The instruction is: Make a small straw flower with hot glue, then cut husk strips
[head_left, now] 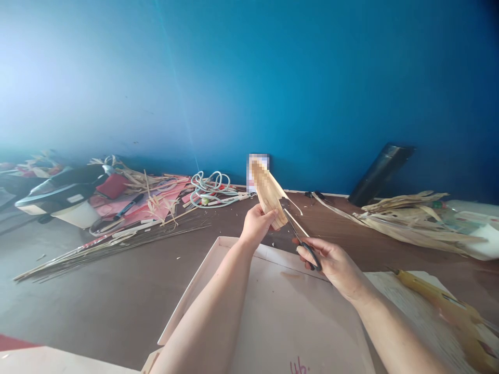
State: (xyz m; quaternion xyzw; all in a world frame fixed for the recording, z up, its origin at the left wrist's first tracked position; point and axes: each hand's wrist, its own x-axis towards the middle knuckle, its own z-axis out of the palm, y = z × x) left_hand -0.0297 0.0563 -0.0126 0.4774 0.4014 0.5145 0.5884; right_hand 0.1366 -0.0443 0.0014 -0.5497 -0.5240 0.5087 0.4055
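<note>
My left hand (257,226) grips the lower end of a dried corn husk (271,195), a pale tan sheet that points up and away from me. A narrow strip curls off its right edge. In my right hand (325,262) is a pair of scissors (293,228) with dark handles, my fingers around the loops. The blades point up and left, close to the husk's right edge; whether they touch it I cannot tell. A thin pale stick or strip runs alongside the blades into my right hand. Both hands are above a shallow white box (273,306).
Coiled pale cable (212,189) lies by the blue wall (249,78). Left are thin wires (128,249), pink paper (167,192), husk scraps and a dark appliance (66,192). Right are a black cylinder (380,174), more husks (413,223) and a yellow glue gun (440,298).
</note>
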